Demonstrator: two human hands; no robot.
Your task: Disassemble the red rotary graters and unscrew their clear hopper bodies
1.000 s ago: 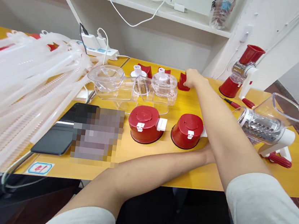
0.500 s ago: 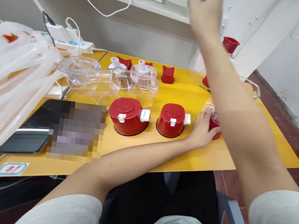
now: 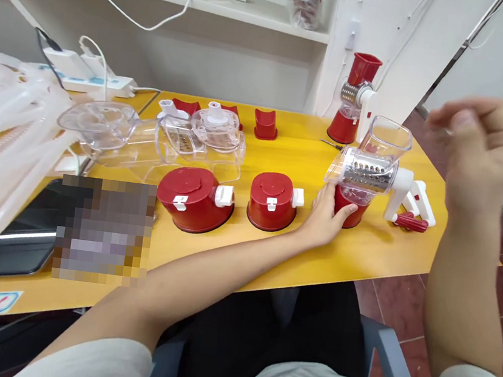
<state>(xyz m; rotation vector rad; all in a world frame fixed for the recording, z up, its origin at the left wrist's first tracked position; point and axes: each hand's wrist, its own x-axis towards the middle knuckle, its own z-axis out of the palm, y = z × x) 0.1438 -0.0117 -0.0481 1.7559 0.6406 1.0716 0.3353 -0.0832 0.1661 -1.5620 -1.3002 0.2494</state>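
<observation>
Left grip (image 3: 325, 219) is clamping grater (image 3: 370, 169) by its red base (image 3: 356, 217), toward bench's (image 3: 381, 250) front right corner; right grip (image 3: 475, 155) is hovering blurred, can't tell state. Grater's probably handling light, stiff, slick, crackable up top; base likely offering best hold.

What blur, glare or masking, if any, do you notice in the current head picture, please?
Head view: the right hand is blurred, whereas the left hand, at the red base of the drum grater, looks fairly sharp; head view: a pale streak of glare crosses the dark glossy device, and a pixelated patch overlapping its right side hides what lies there.
</observation>
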